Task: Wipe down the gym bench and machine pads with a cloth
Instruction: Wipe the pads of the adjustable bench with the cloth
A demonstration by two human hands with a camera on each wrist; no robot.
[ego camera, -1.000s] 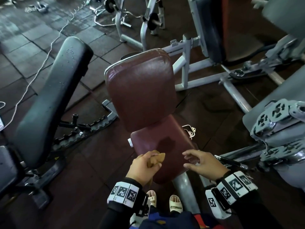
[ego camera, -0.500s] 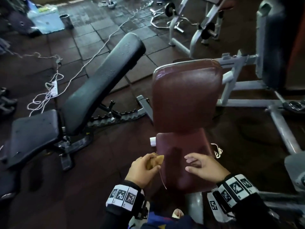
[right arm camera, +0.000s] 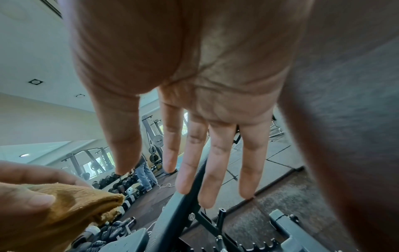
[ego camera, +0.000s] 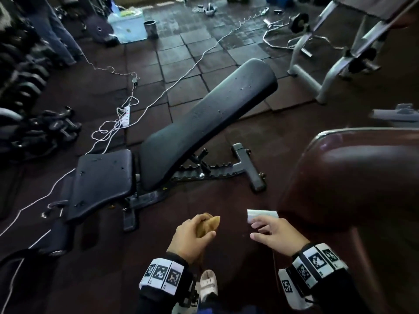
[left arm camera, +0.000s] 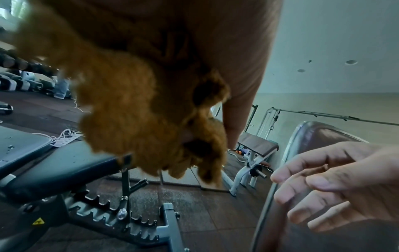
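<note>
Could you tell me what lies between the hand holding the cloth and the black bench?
Only dark rubber floor separates the left hand, gripping the cloth, from the black bench; the head view shows it.

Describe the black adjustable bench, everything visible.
The black adjustable bench stands on the dark rubber floor, ahead and left of the hands. It has two textured, vinyl-looking pads: a long backrest raised at an incline and a shorter seat pad at its lower end. Both carry scattered droplets or specks. Beneath is a dark metal frame with a toothed adjustment rack, a support strut and a yellow warning sticker. A white cable runs on the floor beside it. Neither hand touches it.
</note>
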